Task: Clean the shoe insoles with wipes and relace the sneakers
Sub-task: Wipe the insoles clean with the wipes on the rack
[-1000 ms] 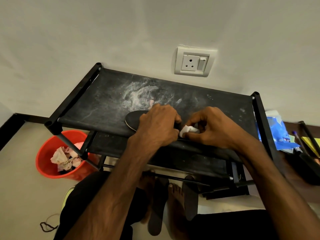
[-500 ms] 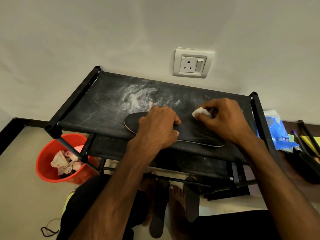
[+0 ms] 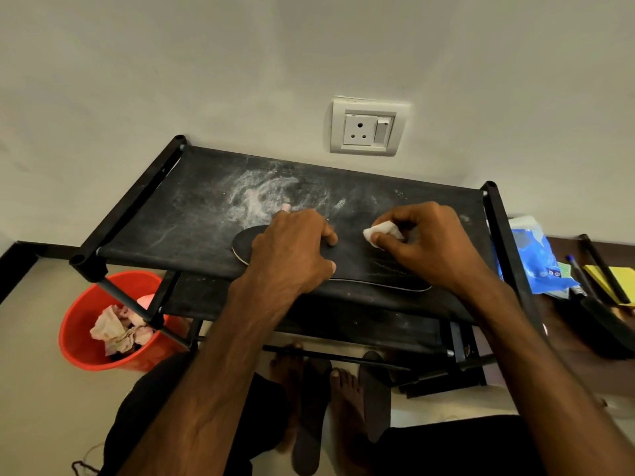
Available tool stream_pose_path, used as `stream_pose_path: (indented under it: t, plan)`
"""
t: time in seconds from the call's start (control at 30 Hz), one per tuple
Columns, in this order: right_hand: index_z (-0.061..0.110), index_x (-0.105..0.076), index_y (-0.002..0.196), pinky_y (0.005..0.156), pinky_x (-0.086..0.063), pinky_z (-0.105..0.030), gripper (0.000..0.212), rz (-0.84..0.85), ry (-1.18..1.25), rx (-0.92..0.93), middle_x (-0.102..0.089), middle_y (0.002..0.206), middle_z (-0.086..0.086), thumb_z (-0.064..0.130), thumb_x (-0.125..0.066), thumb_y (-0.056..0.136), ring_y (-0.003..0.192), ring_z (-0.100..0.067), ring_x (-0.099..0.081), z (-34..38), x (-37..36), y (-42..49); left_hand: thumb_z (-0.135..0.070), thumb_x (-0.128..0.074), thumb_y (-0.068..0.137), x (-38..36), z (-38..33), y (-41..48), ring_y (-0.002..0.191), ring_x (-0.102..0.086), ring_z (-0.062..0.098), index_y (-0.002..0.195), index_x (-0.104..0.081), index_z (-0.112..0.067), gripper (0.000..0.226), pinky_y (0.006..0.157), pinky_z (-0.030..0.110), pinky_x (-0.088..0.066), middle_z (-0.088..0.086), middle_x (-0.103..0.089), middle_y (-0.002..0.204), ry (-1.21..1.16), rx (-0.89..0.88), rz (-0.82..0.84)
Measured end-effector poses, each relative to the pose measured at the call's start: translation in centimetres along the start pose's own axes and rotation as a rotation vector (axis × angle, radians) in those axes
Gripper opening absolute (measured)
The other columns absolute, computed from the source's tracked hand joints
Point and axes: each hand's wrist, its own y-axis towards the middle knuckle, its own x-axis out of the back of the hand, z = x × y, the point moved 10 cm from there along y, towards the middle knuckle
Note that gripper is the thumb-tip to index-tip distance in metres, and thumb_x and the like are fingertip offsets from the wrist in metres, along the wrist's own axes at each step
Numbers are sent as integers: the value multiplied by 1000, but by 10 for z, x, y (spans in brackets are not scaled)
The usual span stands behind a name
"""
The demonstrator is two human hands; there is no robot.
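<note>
A black insole point(image 3: 360, 266) with a pale edge lies flat on the top shelf of a black fabric rack point(image 3: 192, 207), near its front edge. My left hand point(image 3: 292, 252) presses down on the insole's left half, fingers curled over it. My right hand point(image 3: 426, 245) pinches a small crumpled white wipe point(image 3: 381, 231) and holds it against the insole's right part. The middle and right end of the insole are partly hidden by both hands.
An orange bucket point(image 3: 79, 324) with crumpled used wipes stands on the floor at the left. A blue wipes packet point(image 3: 529, 259), pens and a yellow pad lie on the right. A wall socket point(image 3: 369, 127) is behind the rack. Bare feet and two dark insoles point(image 3: 312, 417) lie below.
My right hand swept the wipe from the insole's middle out to the right and far side, then came back a little leftward. The left hand stayed pressing on the insole.
</note>
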Motion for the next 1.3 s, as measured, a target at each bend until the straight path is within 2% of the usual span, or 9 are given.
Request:
stream_pose_path:
  t: [0.1, 0.2, 0.27, 0.4, 0.63, 0.8, 0.93, 1.07, 1.3]
  plan:
    - [31, -78, 106, 75, -61, -41, 19, 10, -9, -11, -76, 93, 9, 33, -78, 87, 81, -5, -68, -3, -1, 1, -43, -76, 86, -6, -14, -1, 138, -35, 20, 135, -60, -32, 53, 101, 40, -43, -5, -54, 140, 94, -114, 25]
    - [32, -77, 105, 76, -61, -43, 19, 5, -16, -16, -76, 91, 8, 35, -76, 86, 81, -7, -68, -4, -1, 2, -58, -73, 81, -24, -29, -2, 141, -24, 17, 149, -43, -26, 80, 106, 38, -37, -9, -40, 151, 111, -237, 128]
    - [31, -77, 105, 75, -61, -44, 20, -2, -11, -18, -76, 90, 7, 37, -76, 85, 81, -9, -69, -3, -1, 2, -57, -75, 81, -27, -29, 1, 141, -23, 16, 152, -38, -26, 86, 110, 38, -35, -10, -37, 154, 86, -251, 126]
    - [31, -77, 104, 75, -61, -43, 20, -4, 8, -16, -76, 89, 7, 35, -77, 85, 80, -8, -68, -2, -2, 1, -53, -76, 81, -25, -24, 9, 138, -27, 16, 148, -45, -29, 78, 112, 38, -35, -9, -48, 146, 48, -255, 112]
    - [32, -78, 105, 75, -61, -44, 20, 4, 28, -27, -75, 89, 7, 37, -76, 85, 82, -9, -69, -4, -2, -1, -52, -82, 74, -18, -8, 9, 135, -31, 12, 141, -53, -35, 75, 111, 36, -36, -11, -51, 141, -7, -228, 154]
    - [33, -77, 105, 75, -61, -43, 20, 16, 27, -16, -75, 90, 8, 36, -77, 85, 82, -8, -69, 0, -3, 0, -58, -75, 79, -13, -10, 8, 135, -37, 14, 133, -60, -36, 60, 112, 40, -36, -9, -54, 136, -28, -244, 116]
    - [33, -77, 105, 77, -61, -42, 20, 20, 24, -19, -75, 92, 10, 33, -78, 85, 84, -7, -67, 3, -3, 0, -41, -75, 87, -4, -6, 6, 126, -48, 18, 125, -66, -40, 40, 104, 45, -46, -6, -56, 133, 14, -178, 61]
    - [30, -78, 103, 75, -61, -41, 18, 30, -16, -18, -75, 90, 8, 34, -79, 86, 81, -6, -66, 6, -7, 5, -37, -75, 88, 0, -9, 1, 125, -52, 15, 125, -67, -44, 38, 102, 40, -48, -11, -57, 136, 63, -125, 35]
    - [27, -78, 102, 69, -60, -38, 19, 106, -88, -21, -73, 85, 6, 38, -77, 86, 72, -8, -65, 3, -23, 14, -29, -71, 93, -1, -21, -6, 130, -48, 19, 127, -65, -42, 37, 100, 42, -45, -7, -55, 137, 133, -90, 8]
